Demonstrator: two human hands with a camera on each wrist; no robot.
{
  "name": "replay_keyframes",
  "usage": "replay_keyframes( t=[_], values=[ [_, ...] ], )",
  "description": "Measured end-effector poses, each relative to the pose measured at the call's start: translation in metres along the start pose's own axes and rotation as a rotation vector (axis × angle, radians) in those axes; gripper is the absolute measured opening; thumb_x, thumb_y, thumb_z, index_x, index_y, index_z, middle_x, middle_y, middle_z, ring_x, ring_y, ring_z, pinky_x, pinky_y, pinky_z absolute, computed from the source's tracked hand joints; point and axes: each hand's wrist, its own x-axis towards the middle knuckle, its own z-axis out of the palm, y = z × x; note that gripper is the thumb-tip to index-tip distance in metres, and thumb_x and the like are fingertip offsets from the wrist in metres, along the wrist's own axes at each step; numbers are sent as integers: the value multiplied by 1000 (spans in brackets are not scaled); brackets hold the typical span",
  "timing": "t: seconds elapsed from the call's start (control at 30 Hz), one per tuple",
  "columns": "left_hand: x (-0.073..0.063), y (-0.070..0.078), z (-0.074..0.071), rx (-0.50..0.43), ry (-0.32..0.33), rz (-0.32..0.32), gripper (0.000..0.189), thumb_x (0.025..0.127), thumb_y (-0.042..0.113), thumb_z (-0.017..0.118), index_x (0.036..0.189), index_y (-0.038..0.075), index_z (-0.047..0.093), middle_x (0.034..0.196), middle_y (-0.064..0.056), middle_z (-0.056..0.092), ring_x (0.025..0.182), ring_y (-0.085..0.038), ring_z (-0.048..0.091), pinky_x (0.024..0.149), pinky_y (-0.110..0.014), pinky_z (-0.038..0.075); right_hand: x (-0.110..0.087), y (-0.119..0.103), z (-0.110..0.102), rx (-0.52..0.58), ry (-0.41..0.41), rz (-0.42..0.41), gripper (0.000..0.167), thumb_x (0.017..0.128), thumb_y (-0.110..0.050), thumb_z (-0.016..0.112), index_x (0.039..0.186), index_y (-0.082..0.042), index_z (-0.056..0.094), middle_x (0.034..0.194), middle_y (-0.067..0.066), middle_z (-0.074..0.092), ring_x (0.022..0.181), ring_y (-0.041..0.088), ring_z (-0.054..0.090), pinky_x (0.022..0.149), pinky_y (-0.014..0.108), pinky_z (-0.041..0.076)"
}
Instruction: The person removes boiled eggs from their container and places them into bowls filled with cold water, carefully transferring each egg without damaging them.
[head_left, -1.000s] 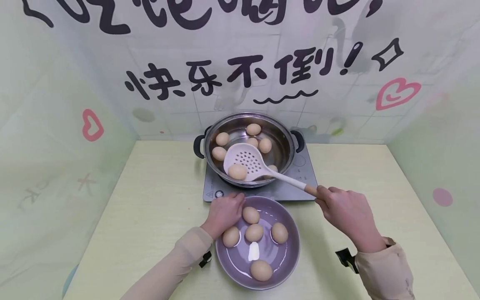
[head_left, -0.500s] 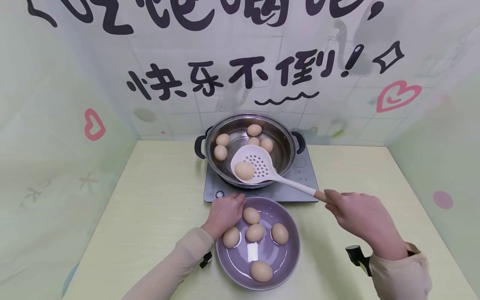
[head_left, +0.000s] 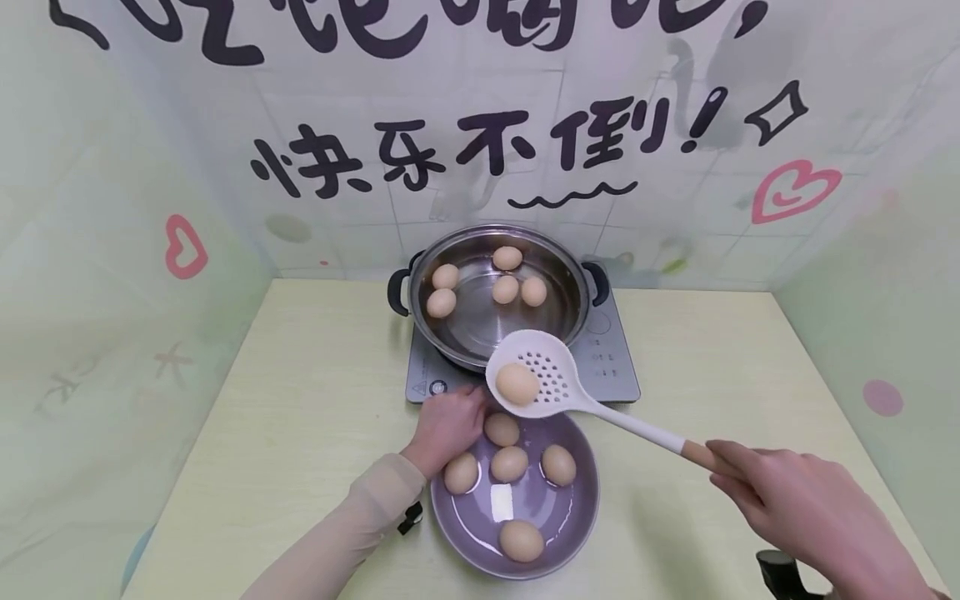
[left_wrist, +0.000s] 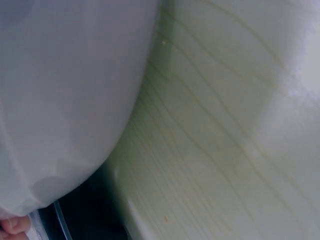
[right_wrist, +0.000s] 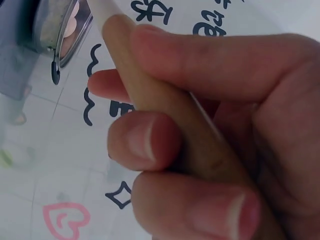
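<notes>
My right hand point(head_left: 817, 508) grips the wooden handle point(right_wrist: 170, 110) of a white slotted ladle point(head_left: 637, 427), fingers and thumb wrapped round it in the right wrist view. One brown egg point(head_left: 517, 384) lies in the ladle's perforated head, which is over the gap between pot and bowl and overlaps the bowl's back rim. My left hand point(head_left: 450, 425) holds the back left rim of a purple bowl point(head_left: 577, 525). Inside that bowl are several eggs point(head_left: 522, 541). In the left wrist view the bowl's outer wall point(left_wrist: 65, 95) fills the left side, with fingertips point(left_wrist: 16, 225) at its lower edge.
A steel pot point(head_left: 480, 333) with black side handles holds several eggs point(head_left: 507, 257) and stands on a grey induction cooker point(head_left: 611, 367). Pale wood tabletop point(head_left: 315, 358) surrounds these things. Printed wall sheets point(head_left: 480, 83) enclose the back and both sides.
The ladle, carrying its egg, has moved out from over the pot, toward me and to the right, with my right hand. My left hand stays at the bowl's rim.
</notes>
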Motion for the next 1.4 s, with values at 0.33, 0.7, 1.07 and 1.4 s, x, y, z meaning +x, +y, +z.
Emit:
replay_keyframes(
  t=[0.33,0.7,1.07,1.4],
  values=[
    [2,0,0,-29,-11,-7,14,82,21,61,72,14,56,61,1,55,41,-17,49,36,-29,34,-33,11,9,22,-113,131,19,74,-21,72,79,-28,55,55,-19,29,46,-4,23,44,20,23],
    [2,0,2,-13,-27,-7,12,83,21,59,74,14,57,62,1,56,40,-16,49,36,-28,34,-49,18,31,94,-151,157,27,72,-21,74,73,-31,48,55,-20,29,47,-4,24,44,20,23],
    [1,1,3,7,-17,1,12,84,23,59,75,14,58,62,2,56,40,-15,48,35,-27,33,-47,18,40,72,-176,137,27,71,-22,74,76,-34,51,56,-20,29,49,-4,26,46,20,24],
    [1,2,5,3,-12,8,12,83,22,60,75,14,57,63,2,57,41,-16,49,36,-28,34,-42,14,44,44,-42,100,36,68,-20,76,70,-35,43,55,-22,25,48,-5,22,44,20,21]
  ],
)
